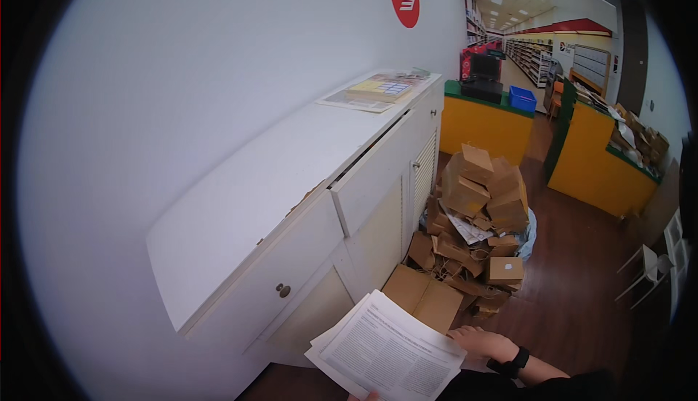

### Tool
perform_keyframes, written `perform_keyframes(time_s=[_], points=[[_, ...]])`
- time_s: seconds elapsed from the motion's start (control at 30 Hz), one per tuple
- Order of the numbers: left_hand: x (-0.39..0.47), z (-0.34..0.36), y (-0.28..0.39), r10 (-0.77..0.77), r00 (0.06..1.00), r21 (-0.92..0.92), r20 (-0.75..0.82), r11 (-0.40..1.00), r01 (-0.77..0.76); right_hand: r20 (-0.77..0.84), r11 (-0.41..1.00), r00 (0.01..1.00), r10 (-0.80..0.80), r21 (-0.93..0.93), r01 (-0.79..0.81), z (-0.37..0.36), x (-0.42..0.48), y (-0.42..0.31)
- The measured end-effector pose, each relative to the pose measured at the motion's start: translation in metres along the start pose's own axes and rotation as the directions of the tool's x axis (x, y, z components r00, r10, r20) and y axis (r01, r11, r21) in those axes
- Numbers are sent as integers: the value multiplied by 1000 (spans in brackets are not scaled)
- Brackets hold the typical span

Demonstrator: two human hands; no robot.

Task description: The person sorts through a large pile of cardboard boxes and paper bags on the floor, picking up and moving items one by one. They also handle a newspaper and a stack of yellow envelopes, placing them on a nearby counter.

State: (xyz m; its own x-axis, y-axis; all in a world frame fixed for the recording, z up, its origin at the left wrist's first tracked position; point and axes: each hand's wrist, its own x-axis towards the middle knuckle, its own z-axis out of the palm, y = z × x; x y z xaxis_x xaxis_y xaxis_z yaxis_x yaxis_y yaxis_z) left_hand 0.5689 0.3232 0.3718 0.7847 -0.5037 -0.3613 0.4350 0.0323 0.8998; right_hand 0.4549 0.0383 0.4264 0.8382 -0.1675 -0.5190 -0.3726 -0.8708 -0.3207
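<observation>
A small stack of printed paper sheets (390, 354) is held low in front of me, its top page covered in columns of text. My left hand (372, 396) pinches the near edge at the bottom of the picture; only a thumb and a bit of finger show. At the right edge of the sheets is my right hand (480, 342), back upward, fingers against the paper's corner. Its thumb is hidden, so whether it grips is unclear. A black wristband (509, 363) circles the right wrist.
A white cabinet (262, 183) runs along the wall at left, one drawer front (376, 169) askew. Cardboard boxes and paper bags (463, 226) are heaped beside it, an opened box (422, 297) nearest. Yellow counters (485, 136) and a white chair (646, 267) stand farther off.
</observation>
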Motion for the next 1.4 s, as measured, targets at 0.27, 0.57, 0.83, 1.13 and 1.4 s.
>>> perform_keyframes(time_s=[0.27, 0.57, 0.83, 1.13, 1.4], points=[[16, 40, 14, -36, 993, 264, 110, 965, 6, -359, 708, 885, 298, 705, 47, 23, -42, 42], [-35, 180, -63, 50, 996, 87, 67, 995, -56, -471, 632, 816, 335, 755, 176, 60, -134, 157], [-90, 367, -117, -255, 806, 464, 534, 886, -27, -357, 237, 735, 576, 934, 267, 125, -286, 308], [-85, 519, -152, -428, 195, 430, 883, 902, 31, -239, -133, 534, 811, 814, 565, 199, -371, 369], [-3, 592, -224, -643, -68, 634, 762, 764, -117, -28, -200, 575, 818, 922, 330, 198, -364, 435]])
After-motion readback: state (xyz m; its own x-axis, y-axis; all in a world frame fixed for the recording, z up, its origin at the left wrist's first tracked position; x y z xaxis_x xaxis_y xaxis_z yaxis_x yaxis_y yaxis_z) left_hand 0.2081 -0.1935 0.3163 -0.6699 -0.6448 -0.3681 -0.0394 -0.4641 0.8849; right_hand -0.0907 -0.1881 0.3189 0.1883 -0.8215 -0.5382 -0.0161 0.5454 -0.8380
